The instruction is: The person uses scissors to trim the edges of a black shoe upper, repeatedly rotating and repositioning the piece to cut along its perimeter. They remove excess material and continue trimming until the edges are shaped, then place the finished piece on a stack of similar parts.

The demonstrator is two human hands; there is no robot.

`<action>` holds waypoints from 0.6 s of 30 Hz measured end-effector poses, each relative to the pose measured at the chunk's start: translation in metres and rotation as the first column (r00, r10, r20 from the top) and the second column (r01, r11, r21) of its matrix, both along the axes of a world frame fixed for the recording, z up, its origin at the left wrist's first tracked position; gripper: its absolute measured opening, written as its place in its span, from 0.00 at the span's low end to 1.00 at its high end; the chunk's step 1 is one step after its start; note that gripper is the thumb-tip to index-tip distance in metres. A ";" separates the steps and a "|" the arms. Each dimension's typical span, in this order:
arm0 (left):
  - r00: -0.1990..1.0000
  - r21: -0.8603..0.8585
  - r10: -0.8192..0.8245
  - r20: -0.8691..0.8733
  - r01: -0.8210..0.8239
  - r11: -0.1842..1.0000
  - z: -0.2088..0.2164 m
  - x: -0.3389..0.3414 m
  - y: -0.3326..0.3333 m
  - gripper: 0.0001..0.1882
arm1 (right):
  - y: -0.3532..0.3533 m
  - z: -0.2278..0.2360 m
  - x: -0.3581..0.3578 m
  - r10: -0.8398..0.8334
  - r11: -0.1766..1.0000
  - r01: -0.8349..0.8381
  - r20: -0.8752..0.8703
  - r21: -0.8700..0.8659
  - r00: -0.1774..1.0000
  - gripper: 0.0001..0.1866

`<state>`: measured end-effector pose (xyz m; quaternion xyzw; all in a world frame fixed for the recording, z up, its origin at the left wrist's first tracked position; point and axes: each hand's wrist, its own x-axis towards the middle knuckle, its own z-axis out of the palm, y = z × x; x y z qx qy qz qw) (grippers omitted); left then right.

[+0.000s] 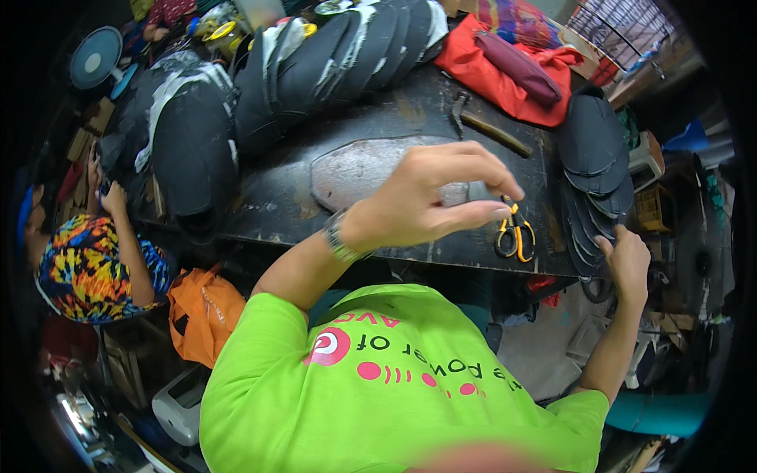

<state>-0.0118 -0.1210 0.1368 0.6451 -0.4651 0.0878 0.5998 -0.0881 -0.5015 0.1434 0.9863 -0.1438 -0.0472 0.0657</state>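
My left hand (430, 193) hovers over a grey, worn flat slab (355, 169) on the dark table. Its thumb and forefinger are apart in a curve, with nothing between them. Just beyond those fingertips lie scissors with orange and black handles (516, 236), near the table's front edge. On the right, my right hand (629, 264) has its thumb and forefinger at the edge of a fanned stack of black rounded pieces (595, 150). It seems to pinch one of them; the other fingers are partly hidden.
A hammer (497, 132) lies beyond the slab, beside a red bag (505, 75). Overlapping black pieces with white edges (331, 63) line the table's far side. At left sits another person in a bright patterned shirt (98, 268), near an orange bag (206, 311) and a fan (96, 59).
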 end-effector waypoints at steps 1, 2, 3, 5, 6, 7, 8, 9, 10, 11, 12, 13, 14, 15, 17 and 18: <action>1.000 -0.069 0.013 0.002 -0.013 0.998 0.014 -0.015 0.022 0.11 | 0.024 0.006 0.002 0.111 0.980 -0.125 0.092 0.156 0.989 0.24; 0.999 -0.139 0.032 -0.002 -0.032 0.990 0.028 -0.031 0.039 0.10 | 0.050 0.008 0.005 0.228 0.901 -0.293 0.224 0.319 0.948 0.20; 1.000 -0.190 0.024 0.013 -0.021 0.982 0.039 -0.046 0.052 0.10 | 0.076 0.005 0.013 0.220 0.697 -0.279 0.174 0.661 0.960 0.18; 0.999 -0.269 -0.014 0.030 0.022 0.963 0.055 -0.068 0.066 0.09 | 0.127 -0.009 0.026 0.443 0.710 -0.450 0.152 0.542 0.883 0.18; 0.999 -0.296 -0.040 0.033 0.048 0.954 0.060 -0.077 0.070 0.09 | 0.149 -0.018 0.035 0.542 0.676 -0.529 0.139 0.513 0.828 0.19; 0.997 -0.315 -0.062 0.034 0.070 0.947 0.064 -0.085 0.073 0.09 | 0.171 -0.030 0.040 0.646 0.636 -0.656 0.184 0.405 0.740 0.19; 0.995 -0.329 -0.088 0.035 0.095 0.939 0.066 -0.092 0.076 0.09 | 0.190 -0.042 0.044 0.673 0.630 -0.677 0.169 0.379 0.720 0.19; 0.993 -0.343 -0.116 0.029 0.119 0.932 0.067 -0.098 0.077 0.09 | 0.206 -0.052 0.049 0.706 0.618 -0.697 0.133 0.363 0.695 0.19; 0.989 -0.353 -0.142 0.026 0.142 0.925 0.067 -0.102 0.078 0.09 | 0.218 -0.061 0.049 0.719 0.562 -0.716 0.183 0.414 0.671 0.19; 0.986 -0.362 -0.165 0.020 0.161 0.918 0.065 -0.105 0.079 0.09 | 0.229 -0.069 0.051 0.726 0.502 -0.737 0.243 0.452 0.643 0.18; 0.980 -0.370 -0.196 0.016 0.188 0.910 0.064 -0.107 0.079 0.09 | 0.240 -0.077 0.054 0.735 0.450 -0.734 0.257 0.508 0.628 0.18; 0.976 -0.375 -0.219 0.010 0.207 0.903 0.062 -0.109 0.079 0.10 | 0.248 -0.083 0.056 0.732 0.443 -0.704 0.230 0.555 0.642 0.18; 0.970 -0.378 -0.243 0.005 0.226 0.898 0.061 -0.109 0.079 0.10 | 0.252 -0.087 0.058 0.748 0.443 -0.713 0.215 0.543 0.628 0.18; 0.963 -0.386 -0.268 -0.002 0.246 0.889 0.059 -0.109 0.078 0.11 | 0.256 -0.091 0.057 0.742 0.416 -0.701 0.230 0.579 0.630 0.18; 0.948 -0.390 -0.319 -0.009 0.291 0.874 0.058 -0.108 0.079 0.12 | 0.261 -0.096 0.062 0.716 0.397 -0.680 0.255 0.617 0.650 0.19; 0.939 -0.390 -0.342 -0.014 0.310 0.867 0.058 -0.109 0.080 0.12 | 0.263 -0.099 0.064 0.708 0.370 -0.722 0.325 0.584 0.626 0.17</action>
